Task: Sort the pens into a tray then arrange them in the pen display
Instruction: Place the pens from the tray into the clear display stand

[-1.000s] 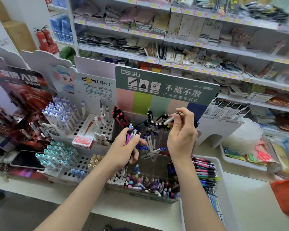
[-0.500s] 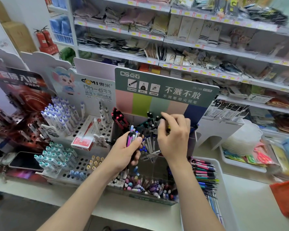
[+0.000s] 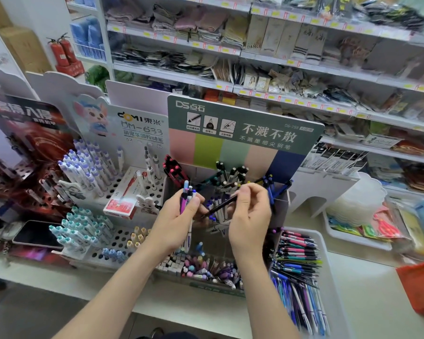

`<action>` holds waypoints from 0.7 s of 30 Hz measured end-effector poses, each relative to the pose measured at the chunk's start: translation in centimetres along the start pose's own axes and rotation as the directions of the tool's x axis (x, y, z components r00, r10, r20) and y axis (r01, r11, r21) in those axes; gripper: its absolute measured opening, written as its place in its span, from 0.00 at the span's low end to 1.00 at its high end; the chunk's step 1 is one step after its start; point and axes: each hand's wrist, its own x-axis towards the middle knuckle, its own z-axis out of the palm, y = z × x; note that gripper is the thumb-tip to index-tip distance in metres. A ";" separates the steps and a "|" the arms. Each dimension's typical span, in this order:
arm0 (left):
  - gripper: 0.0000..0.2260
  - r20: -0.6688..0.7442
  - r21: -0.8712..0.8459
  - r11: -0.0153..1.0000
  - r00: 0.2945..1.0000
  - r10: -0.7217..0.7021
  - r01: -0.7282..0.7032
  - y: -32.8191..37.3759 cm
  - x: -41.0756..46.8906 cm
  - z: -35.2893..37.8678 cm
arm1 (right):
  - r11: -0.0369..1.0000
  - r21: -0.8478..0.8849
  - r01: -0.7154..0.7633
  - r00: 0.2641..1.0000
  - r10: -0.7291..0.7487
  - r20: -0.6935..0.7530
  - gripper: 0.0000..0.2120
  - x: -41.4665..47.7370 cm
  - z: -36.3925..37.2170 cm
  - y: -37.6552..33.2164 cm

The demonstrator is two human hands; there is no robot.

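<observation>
- Two red fire extinguishers (image 3: 64, 51) are seen upright at the far left.
- A dark phone (image 3: 37, 234) is laid flat, low at the left.
- Folded cloths (image 3: 206, 23) are stacked on the shelves (image 3: 171, 74).

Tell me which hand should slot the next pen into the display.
Right. The right hand pinches one dark pen above the pen display, while the left hand is full, gripping a bundle of pens.

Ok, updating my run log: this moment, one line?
left hand: grips pen bundle | right hand: pinches dark pen | tray: pens inside
</observation>
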 end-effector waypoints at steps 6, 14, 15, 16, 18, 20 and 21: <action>0.07 -0.218 -0.016 1.000 0.976 0.002 -0.005 -0.9 0.0 -3.1 | 0.985 -0.048 0.165 0.973 -0.171 -0.153 0.05 -0.9 1.9 -0.3; 0.06 -0.191 -0.149 0.986 0.977 -0.096 0.068 -1.4 -0.6 -4.8 | 0.751 -0.405 0.521 0.814 -0.296 0.499 0.12 -1.3 6.4 3.8; 0.06 -0.166 -0.141 0.987 0.981 -0.096 0.073 -1.4 -0.6 -4.9 | 0.678 -0.456 0.577 0.786 -0.308 0.536 0.10 -1.6 6.7 4.4; 0.05 -0.142 -0.131 0.989 0.986 -0.092 0.073 -1.3 -0.7 -4.9 | 0.608 -0.498 0.618 0.766 -0.325 0.554 0.07 -1.8 6.8 4.8; 0.07 -0.111 -0.121 0.991 0.991 -0.078 0.064 -1.0 -0.8 -4.9 | 0.533 -0.550 0.643 0.761 -0.362 0.538 0.04 -2.1 6.7 5.1; 0.08 -0.094 -0.100 0.994 0.994 -0.058 0.049 -0.5 -0.9 -4.8 | 0.593 -0.558 0.581 0.810 -0.355 0.466 0.10 -2.4 6.3 4.5; 0.08 -0.076 -0.076 0.996 0.996 -0.048 0.042 -0.4 -1.0 -4.8 | 0.684 -0.525 0.507 0.853 -0.312 0.417 0.12 -2.4 6.0 3.9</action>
